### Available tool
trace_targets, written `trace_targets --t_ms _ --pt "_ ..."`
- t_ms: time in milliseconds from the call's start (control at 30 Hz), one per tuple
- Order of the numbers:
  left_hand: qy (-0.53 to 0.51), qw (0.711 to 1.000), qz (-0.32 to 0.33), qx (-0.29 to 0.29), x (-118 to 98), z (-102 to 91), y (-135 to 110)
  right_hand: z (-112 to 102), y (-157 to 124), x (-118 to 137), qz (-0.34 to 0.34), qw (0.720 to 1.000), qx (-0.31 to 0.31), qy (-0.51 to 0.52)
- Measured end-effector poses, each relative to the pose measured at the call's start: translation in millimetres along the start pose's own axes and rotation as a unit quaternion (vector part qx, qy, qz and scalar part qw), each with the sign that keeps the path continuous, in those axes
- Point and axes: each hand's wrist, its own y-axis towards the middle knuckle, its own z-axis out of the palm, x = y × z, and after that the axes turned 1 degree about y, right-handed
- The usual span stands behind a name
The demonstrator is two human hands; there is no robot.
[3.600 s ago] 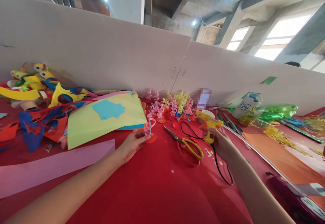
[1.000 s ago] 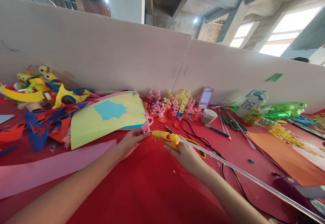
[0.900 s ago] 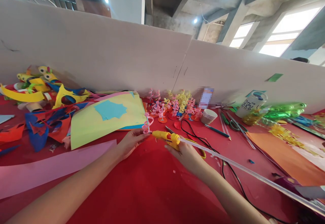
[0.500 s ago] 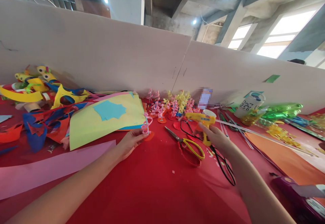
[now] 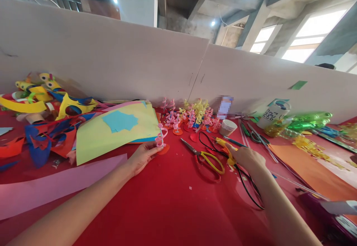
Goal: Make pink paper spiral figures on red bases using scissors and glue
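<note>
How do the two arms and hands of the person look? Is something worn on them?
Both forearms are bare up to the picture's edge: no sleeve, glove, watch or bracelet shows. The left hand and the right hand carry no visible ring. The fingernails are too small to judge.

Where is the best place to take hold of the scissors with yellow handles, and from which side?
Take the scissors by the yellow handle loops, coming from the near side, where the right hand is. The loops lie flat, toward the person, on the red table; the pointed blades aim away toward the pink paper curl.
</note>
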Motion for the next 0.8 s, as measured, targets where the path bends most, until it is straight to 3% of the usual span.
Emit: trace_targets --t_ms 33,67,167,233,267,333,467,600,800 --pt "-0.001 1.000 -0.001 0.000 -0.2 0.2 0.1 -4.7 -5.4 11.9 0.057 0.998 0.006 -0.038" --pt "-0.003 1.000 0.000 0.002 -0.4 0.4 0.2 -8.2 -12.2 26.7 0.068 0.996 0.007 -0.055" --pt "-0.001 1.000 0.001 0.011 0.0 0.1 1.2 -5.6 -37.5 82.2 -0.100 0.990 0.015 0.096" --pt "0.003 1.000 0.003 0.017 1.2 -0.6 1.8 6.6 -52.7 119.0 -0.219 0.938 0.105 0.249" --pt "0.005 1.000 0.004 0.020 1.8 -1.0 2.1 14.1 -58.1 134.7 -0.246 0.917 0.121 0.289" --pt "0.006 1.000 0.011 0.028 3.0 -1.7 2.3 28.0 -63.6 157.7 -0.271 0.905 0.113 0.307" --pt "-0.001 0.999 0.019 0.041 3.0 -1.3 2.4 43.3 -59.3 173.8 -0.260 0.905 0.112 0.318" --pt "-0.011 0.999 0.017 0.047 2.0 -0.1 2.1 48.4 -52.4 173.5 -0.231 0.895 0.161 0.347" --pt "0.002 0.999 0.025 0.048 1.3 1.0 0.6 54.6 -49.8 174.7 -0.217 0.892 0.173 0.358"
